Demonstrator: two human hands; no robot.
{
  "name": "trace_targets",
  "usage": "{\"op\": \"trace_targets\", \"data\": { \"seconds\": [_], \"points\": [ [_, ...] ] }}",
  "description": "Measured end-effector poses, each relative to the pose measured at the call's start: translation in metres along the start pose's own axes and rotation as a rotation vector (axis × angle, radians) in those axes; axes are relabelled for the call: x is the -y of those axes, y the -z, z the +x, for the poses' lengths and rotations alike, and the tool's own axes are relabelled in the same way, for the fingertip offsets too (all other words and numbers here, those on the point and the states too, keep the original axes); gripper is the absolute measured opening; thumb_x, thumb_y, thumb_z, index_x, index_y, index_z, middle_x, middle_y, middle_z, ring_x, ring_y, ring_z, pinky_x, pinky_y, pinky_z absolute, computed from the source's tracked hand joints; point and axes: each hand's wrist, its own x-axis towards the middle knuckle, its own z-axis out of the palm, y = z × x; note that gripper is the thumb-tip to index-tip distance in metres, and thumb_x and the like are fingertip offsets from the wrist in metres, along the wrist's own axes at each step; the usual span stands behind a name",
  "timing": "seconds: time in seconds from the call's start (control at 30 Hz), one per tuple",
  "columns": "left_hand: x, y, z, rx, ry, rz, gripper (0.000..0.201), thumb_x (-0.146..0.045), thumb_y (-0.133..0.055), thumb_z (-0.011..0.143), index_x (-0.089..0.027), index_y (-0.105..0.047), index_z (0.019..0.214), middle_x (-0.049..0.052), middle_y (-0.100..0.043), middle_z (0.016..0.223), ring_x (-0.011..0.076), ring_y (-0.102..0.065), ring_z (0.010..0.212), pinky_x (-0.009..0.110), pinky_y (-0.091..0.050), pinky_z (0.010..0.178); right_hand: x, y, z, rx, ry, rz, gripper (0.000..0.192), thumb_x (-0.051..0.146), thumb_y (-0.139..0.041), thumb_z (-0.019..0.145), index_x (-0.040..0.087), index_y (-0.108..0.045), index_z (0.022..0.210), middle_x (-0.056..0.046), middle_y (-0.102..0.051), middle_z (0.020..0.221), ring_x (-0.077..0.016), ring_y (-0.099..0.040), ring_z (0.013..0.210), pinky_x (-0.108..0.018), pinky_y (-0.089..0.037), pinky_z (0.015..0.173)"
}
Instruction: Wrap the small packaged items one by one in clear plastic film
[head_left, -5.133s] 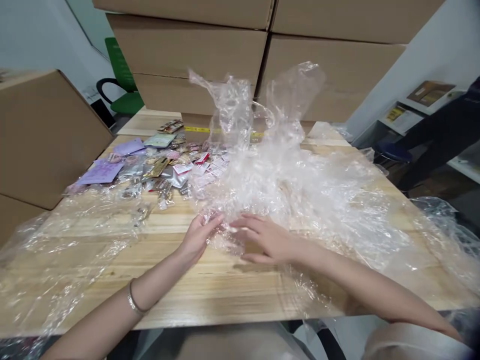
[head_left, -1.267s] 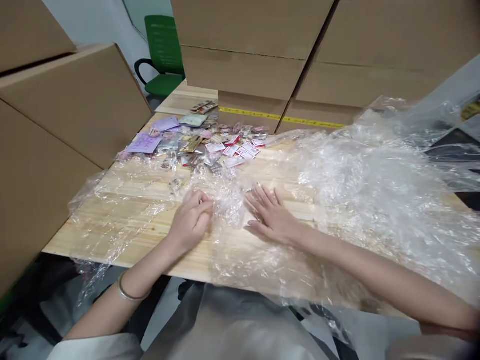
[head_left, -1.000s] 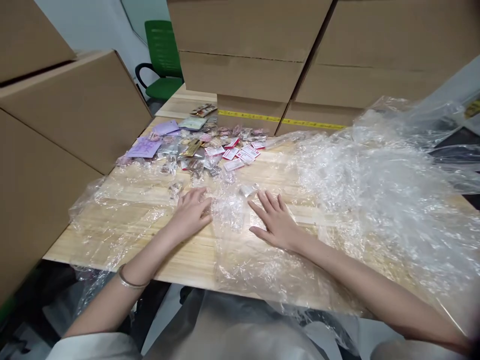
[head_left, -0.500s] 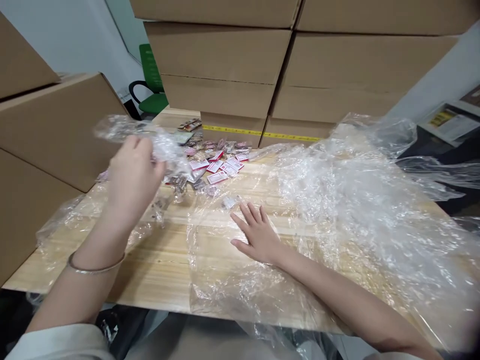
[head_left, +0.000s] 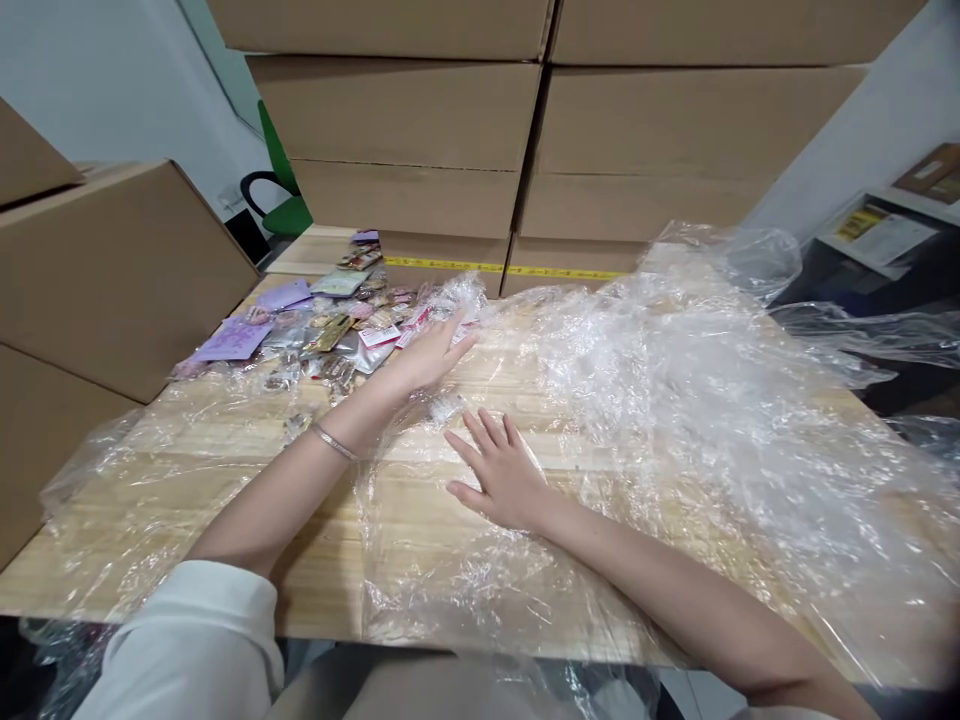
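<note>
I judge I'm mid-sorting: my left hand reaches, fingers extended, to the crumpled clear film beside the small packets, my right hand spread flat on the counter; next needs a pinch.

Two bare forearms, thin silver metal bangle on the left wrist, loose white fabric sleeve at the left upper arm, unadorned right hand
</note>
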Motion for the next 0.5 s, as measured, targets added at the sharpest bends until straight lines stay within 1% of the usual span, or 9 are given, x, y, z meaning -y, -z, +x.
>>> {"op": "trace_targets", "data": {
  "seconds": [0.03, 0.1, 0.13, 0.23, 0.3, 0.33, 0.4, 0.5],
  "points": [
    [0.007, 0.006, -0.006, -0.013, -0.01, 0.092, 0.052, -0.05, -0.035, 0.098, -0.018, -0.053, 0.134, 0.015, -0.056, 0.137, 0.0296, -0.049, 0.131, 0.042, -0.036, 0.11, 0.0, -0.001, 0.0, -0.005, 0.001, -0.003, 0.073, 0.065, -0.037, 0.096, 0.023, -0.032, 0.156, -0.016, -0.015, 0.165, -0.039, -0.007, 0.151, -0.064, -0.008, 0.118],
    [0.026, 0.02, -0.017, -0.069, 0.045, 0.242, 0.043, -0.039, -0.04, 0.096, -0.014, -0.063, 0.122, 0.016, -0.06, 0.125, 0.0305, -0.056, 0.12, 0.042, -0.041, 0.105, 0.0, -0.002, 0.001, -0.007, 0.001, -0.007, 0.073, 0.065, -0.037, 0.096, 0.023, -0.032, 0.156, -0.016, -0.015, 0.165, -0.0391, -0.007, 0.151, -0.064, -0.007, 0.118],
    [0.038, 0.028, -0.02, -0.105, 0.1, 0.296, 0.04, -0.034, -0.042, 0.094, -0.012, -0.065, 0.119, 0.017, -0.06, 0.122, 0.0313, -0.057, 0.117, 0.042, -0.042, 0.104, 0.0, -0.002, 0.001, -0.002, -0.001, -0.009, 0.072, 0.064, -0.038, 0.096, 0.024, -0.032, 0.156, -0.016, -0.015, 0.165, -0.0392, -0.007, 0.151, -0.064, -0.007, 0.118],
    [0.076, 0.051, -0.025, -0.186, 0.28, 0.371, 0.041, -0.027, -0.048, 0.088, -0.01, -0.063, 0.122, 0.019, -0.057, 0.124, 0.0332, -0.056, 0.117, 0.043, -0.042, 0.104, 0.0, -0.001, 0.002, 0.015, -0.008, -0.007, 0.072, 0.064, -0.039, 0.096, 0.024, -0.033, 0.156, -0.015, -0.016, 0.165, -0.0393, -0.008, 0.151, -0.064, -0.007, 0.118],
    [0.099, 0.062, -0.023, -0.166, 0.346, 0.374, 0.037, -0.03, -0.052, 0.087, -0.012, -0.067, 0.115, 0.016, -0.062, 0.116, 0.0316, -0.058, 0.111, 0.04, -0.044, 0.101, 0.0, -0.001, 0.002, 0.018, -0.007, -0.005, 0.072, 0.064, -0.039, 0.096, 0.025, -0.032, 0.156, -0.014, -0.015, 0.165, -0.039, -0.007, 0.151, -0.064, -0.008, 0.118],
    [0.107, 0.065, -0.022, -0.145, 0.355, 0.365, 0.035, -0.033, -0.054, 0.086, -0.013, -0.069, 0.111, 0.015, -0.064, 0.111, 0.0307, -0.06, 0.108, 0.039, -0.045, 0.1, 0.0, -0.001, 0.001, 0.019, -0.008, -0.005, 0.072, 0.064, -0.04, 0.096, 0.025, -0.032, 0.156, -0.014, -0.015, 0.165, -0.0389, -0.007, 0.151, -0.064, -0.008, 0.118],
    [0.119, 0.067, -0.02, -0.123, 0.352, 0.354, 0.036, -0.039, -0.057, 0.085, -0.014, -0.07, 0.108, 0.013, -0.066, 0.106, 0.0294, -0.06, 0.105, 0.036, -0.046, 0.098, 0.0, -0.001, 0.001, 0.021, -0.01, -0.005, 0.071, 0.063, -0.04, 0.096, 0.025, -0.032, 0.156, -0.014, -0.015, 0.165, -0.0384, -0.007, 0.151, -0.063, -0.007, 0.118],
    [0.124, 0.064, -0.015, -0.181, 0.351, 0.372, 0.049, -0.046, -0.059, 0.084, -0.014, -0.063, 0.122, 0.015, -0.06, 0.119, 0.0326, -0.054, 0.116, 0.04, -0.042, 0.103, -0.001, -0.003, 0.0, 0.016, -0.009, -0.002, 0.07, 0.062, -0.041, 0.097, 0.026, -0.031, 0.156, -0.014, -0.014, 0.165, -0.0377, -0.006, 0.152, -0.063, -0.007, 0.119]
  ]
}}
